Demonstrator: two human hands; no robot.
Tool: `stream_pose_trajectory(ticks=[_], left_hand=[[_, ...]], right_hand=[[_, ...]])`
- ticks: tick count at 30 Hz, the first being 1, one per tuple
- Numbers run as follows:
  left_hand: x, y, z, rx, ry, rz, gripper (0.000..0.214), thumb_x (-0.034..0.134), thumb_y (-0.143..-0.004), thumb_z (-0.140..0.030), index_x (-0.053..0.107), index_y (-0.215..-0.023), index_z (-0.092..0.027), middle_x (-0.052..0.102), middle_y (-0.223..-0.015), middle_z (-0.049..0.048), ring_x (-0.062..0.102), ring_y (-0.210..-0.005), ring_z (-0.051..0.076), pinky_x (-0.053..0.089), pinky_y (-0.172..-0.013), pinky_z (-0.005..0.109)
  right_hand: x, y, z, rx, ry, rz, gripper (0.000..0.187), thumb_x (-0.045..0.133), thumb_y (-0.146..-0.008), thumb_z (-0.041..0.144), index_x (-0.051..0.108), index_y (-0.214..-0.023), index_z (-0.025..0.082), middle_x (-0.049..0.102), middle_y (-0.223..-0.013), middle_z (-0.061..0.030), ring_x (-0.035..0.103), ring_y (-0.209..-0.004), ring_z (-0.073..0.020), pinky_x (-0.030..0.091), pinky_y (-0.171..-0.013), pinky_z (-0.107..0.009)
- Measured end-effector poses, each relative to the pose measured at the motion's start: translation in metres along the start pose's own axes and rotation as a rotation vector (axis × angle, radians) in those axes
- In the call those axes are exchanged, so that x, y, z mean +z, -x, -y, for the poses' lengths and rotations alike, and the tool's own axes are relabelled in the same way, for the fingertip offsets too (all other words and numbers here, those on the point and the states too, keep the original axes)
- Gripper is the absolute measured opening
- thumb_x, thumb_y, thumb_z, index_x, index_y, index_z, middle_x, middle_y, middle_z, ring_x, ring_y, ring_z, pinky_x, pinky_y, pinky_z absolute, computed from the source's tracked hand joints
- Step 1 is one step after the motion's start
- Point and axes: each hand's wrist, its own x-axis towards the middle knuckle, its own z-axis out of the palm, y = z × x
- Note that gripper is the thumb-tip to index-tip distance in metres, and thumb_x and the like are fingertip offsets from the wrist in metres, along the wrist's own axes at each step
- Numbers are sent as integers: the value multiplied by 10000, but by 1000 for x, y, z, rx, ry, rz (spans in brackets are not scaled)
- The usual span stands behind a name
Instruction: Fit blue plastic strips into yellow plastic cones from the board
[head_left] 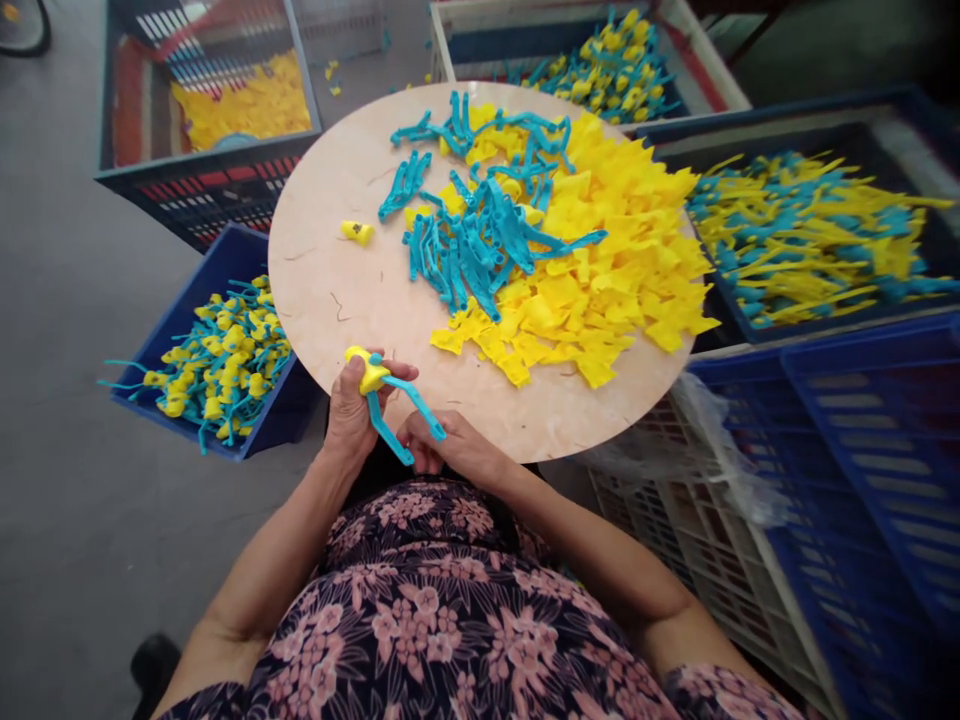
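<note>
At the table's near edge my left hand (351, 405) grips a small yellow plastic piece (369, 370) between thumb and fingers. Two bent blue plastic strips (414, 400) stick out of it like legs, towards my body. My right hand (454, 445) is close beside the strips' free ends, its fingers curled in. What those fingers hold, if anything, is hidden. A loose yellow piece with dark marks (358, 233) lies farther up the table. Blue strips (469, 245) are heaped mid-table, next to a wide pile of flat yellow pieces (600, 260).
The round table (315, 280) has crates around it. At left, a blue bin (255, 420) holds yellow-and-blue assemblies. A dark crate (202, 185) stands behind it. More filled crates (832, 110) are at back and right, with stacked blue crates (847, 480) below.
</note>
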Motion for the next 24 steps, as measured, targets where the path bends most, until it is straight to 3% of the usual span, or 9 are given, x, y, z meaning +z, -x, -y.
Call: stream_pose_trajectory(ticks=[6,8,13,16,20,24], left_hand=[[-12,10,6,79,-210,83,381,714,-768,-502,611,-933,-175,709,-678,21,721,-710,204,535,-845,369],[-23,8,0,67,-198,38,420,709,-768,-526,602,-975,-176,709,-720,20,717,-706,199,551,-778,352],[-77,-13,-39,136,-158,-235,601,753,-696,-585,563,-1104,-187,693,-714,3,700,-643,178,555,-630,283],[-122,-28,-64,130,-218,-449,459,673,-814,-530,565,-1080,-171,687,-668,9,678,-568,156,551,-631,274],[-168,-39,-77,-22,-159,-784,316,563,-921,-458,545,-1038,-165,645,-613,-22,646,-510,137,555,-660,290],[-187,-66,-94,-93,-123,-833,324,558,-925,-442,530,-1067,-152,630,-621,-8,645,-519,170,551,-649,332]], right_hand=[[-36,4,-21,-39,-106,-366,500,605,-778,655,650,-799,158,585,-570,20,494,-486,-88,368,-473,-213],[-43,8,-25,-28,-106,-394,502,640,-753,659,656,-809,161,585,-575,16,481,-481,-90,370,-470,-222],[-45,13,-29,-36,-69,-341,445,682,-749,614,670,-809,173,589,-586,14,477,-497,-96,378,-487,-234],[-43,12,-29,-25,-59,-330,417,697,-749,591,667,-808,179,588,-584,16,471,-498,-94,369,-487,-232],[-41,10,-31,-12,-27,-320,414,690,-752,599,666,-822,191,593,-590,6,492,-519,-115,376,-494,-247],[-40,11,-32,-4,21,-323,426,671,-757,620,666,-845,203,595,-604,-3,516,-542,-137,397,-510,-267]])
